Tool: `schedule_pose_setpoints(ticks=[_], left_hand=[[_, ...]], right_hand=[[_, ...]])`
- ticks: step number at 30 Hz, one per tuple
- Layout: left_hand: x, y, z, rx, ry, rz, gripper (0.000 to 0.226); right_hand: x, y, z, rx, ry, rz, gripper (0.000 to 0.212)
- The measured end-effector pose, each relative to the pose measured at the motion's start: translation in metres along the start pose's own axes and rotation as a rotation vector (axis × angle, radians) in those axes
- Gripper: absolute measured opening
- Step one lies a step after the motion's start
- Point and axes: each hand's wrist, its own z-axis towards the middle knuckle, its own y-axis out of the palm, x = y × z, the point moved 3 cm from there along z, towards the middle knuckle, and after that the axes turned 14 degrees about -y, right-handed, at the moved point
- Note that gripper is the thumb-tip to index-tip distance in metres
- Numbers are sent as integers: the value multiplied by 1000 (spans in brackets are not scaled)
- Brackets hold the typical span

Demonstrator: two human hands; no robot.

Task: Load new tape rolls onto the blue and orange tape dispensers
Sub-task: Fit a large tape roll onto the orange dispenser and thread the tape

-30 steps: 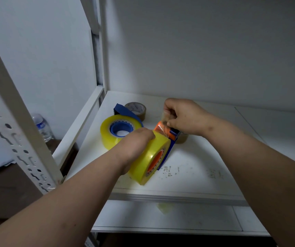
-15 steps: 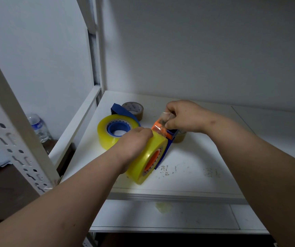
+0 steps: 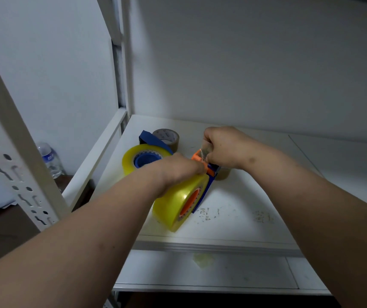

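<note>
A yellow-tinted clear tape roll stands on edge on the orange dispenser, whose orange hub shows inside the roll. My left hand grips the top of that roll. My right hand pinches the clear tape end at the dispenser's orange front piece. Behind them the blue dispenser lies flat on the white shelf with a second yellow-tinted roll around its blue hub.
A brown tape roll lies at the back of the shelf; another brownish roll peeks out under my right wrist. A perforated rack post rises at left, with a water bottle beyond it. A lower shelf shows below.
My right hand has shifted slightly, still pinching the tape end at the orange front piece. My left hand stays on the roll. The camera view moved a little.
</note>
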Motion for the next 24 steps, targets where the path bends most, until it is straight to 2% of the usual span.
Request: schedule_pose_setpoints(ticks=[4, 12, 17, 21, 24], left_hand=[[-1, 2, 7, 144, 33, 125, 48], [4, 3, 11, 55, 7, 121, 39], [0, 1, 9, 15, -2, 82, 46], [2, 3, 8, 47, -6, 123, 57], [7, 6, 9, 92, 7, 204, 47]], right_hand=[[2, -2, -3, -7, 38, 22, 22], [0, -5, -11, -98, 135, -18, 21], [-3, -6, -12, -135, 159, -19, 21], [-3, -7, -12, -186, 160, -81, 7], [-1, -3, -10, -184, 188, -113, 25]])
